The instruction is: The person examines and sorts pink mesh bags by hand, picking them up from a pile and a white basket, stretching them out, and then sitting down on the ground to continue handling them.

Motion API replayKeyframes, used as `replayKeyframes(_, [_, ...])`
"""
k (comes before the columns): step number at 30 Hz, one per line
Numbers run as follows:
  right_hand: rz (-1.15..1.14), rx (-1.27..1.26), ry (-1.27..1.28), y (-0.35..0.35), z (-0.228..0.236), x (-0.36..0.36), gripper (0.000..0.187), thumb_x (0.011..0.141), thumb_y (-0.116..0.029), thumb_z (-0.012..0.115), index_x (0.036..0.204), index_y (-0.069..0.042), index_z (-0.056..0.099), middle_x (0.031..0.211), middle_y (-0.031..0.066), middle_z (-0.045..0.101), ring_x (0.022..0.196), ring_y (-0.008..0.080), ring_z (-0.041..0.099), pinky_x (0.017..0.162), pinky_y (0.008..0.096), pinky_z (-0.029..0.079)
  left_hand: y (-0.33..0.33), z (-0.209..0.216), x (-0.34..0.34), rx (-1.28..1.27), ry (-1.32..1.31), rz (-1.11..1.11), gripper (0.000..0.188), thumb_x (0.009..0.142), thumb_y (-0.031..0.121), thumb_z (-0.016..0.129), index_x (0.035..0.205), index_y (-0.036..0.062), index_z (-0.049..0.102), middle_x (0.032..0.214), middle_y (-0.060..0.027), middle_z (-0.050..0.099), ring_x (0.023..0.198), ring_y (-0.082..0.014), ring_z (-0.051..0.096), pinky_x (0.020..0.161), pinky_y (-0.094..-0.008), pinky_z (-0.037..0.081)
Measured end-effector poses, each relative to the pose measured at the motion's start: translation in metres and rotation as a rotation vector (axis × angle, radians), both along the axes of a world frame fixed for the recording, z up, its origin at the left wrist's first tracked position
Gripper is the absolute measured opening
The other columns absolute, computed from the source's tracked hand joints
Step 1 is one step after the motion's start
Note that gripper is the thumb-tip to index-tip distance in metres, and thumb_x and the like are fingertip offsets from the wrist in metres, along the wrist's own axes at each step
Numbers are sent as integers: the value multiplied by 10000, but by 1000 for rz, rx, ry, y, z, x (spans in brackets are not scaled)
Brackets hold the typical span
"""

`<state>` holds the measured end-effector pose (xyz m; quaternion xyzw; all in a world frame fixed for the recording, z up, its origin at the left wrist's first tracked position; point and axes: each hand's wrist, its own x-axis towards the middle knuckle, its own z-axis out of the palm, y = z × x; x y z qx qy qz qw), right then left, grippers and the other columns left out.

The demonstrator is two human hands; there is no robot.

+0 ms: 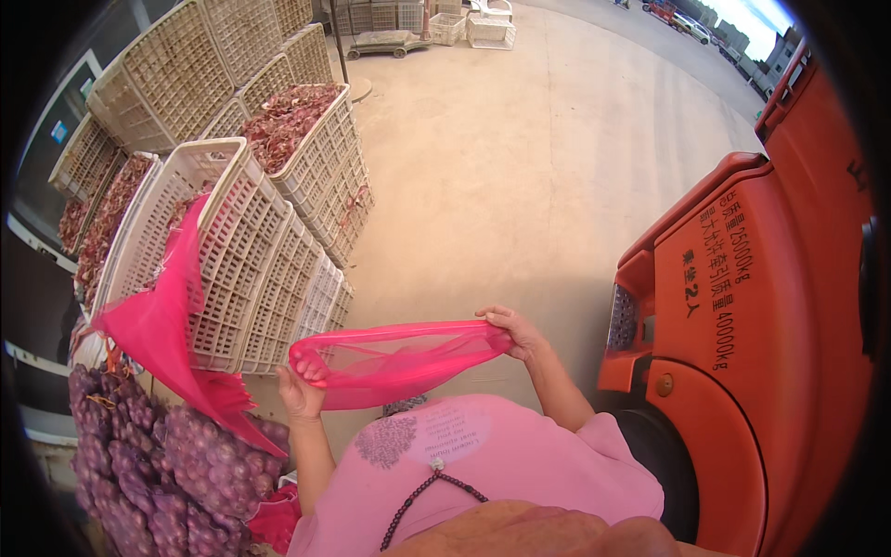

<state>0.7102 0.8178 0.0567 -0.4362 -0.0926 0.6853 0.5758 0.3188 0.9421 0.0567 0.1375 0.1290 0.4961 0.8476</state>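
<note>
A bright pink mesh bag (404, 364) is stretched sideways in front of my chest, thin enough to see through. My left hand (303, 394) grips its left end with fingers closed on the fabric. At the other end, my right hand (515, 332) pinches the bag's edge between thumb and fingers. More pink mesh bags (160, 320) hang over the side of a white plastic crate (223, 278) to my left. Below them lie full mesh sacks (209, 459) of round purplish bulbs, close to my left forearm.
Stacked white crates stand at the left, one holding reddish dry skins (292, 125). On the right rises an orange vehicle (733, 278) with a dark tyre (654, 455). A flat trolley (385, 43) and a white chair (490, 9) stand far off on the concrete floor (483, 167).
</note>
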Motion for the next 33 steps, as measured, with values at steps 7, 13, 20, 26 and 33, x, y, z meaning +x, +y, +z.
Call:
replayKeyframes(7, [450, 78, -1045, 110, 15, 7, 249, 792, -80, 622, 1033, -40, 579, 884, 120, 610, 817, 210, 600, 717, 322, 482, 135, -39, 14, 161, 940, 424, 340, 898, 16, 482, 1235, 20, 438, 1086, -97, 555, 960, -211, 565, 835, -333, 489])
replayKeyframes(13, [157, 161, -1477, 166, 22, 57, 101, 796, -110, 615, 849, -29, 646, 839, 128, 553, 802, 263, 554, 723, 350, 453, 235, -93, 81, -160, 508, 292, 400, 913, -22, 408, 1304, 58, 386, 1151, -116, 532, 992, -220, 573, 857, -368, 505])
replayKeyframes(20, [-262, -311, -1299, 90, -27, 138, 129, 819, -91, 594, 908, -13, 646, 865, 103, 586, 841, 230, 575, 717, 320, 483, 301, -60, 270, 163, 580, -266, 242, 931, 62, 442, 1135, 46, 572, 864, -29, 605, 673, -100, 538, 585, -254, 456])
replayKeyframes(26, [-1231, -26, -124, 67, -66, 257, 187, 878, -32, 491, 1035, 23, 575, 924, 115, 623, 718, 161, 592, 622, 274, 510, 290, -1, 468, 1077, 949, -1169, 303, 929, 273, 520, 924, 1, 652, 613, 56, 515, 522, -44, 399, 505, -216, 355])
replayKeyframes(33, [-749, 162, -87, 61, -23, 417, 158, 922, -127, 496, 1006, -16, 570, 707, 30, 561, 487, 32, 426, 387, 164, 328, 314, 7, 644, 43, -97, -1037, 422, 824, 492, 590, 899, 76, 590, 710, 8, 523, 636, -113, 498, 644, -230, 437])
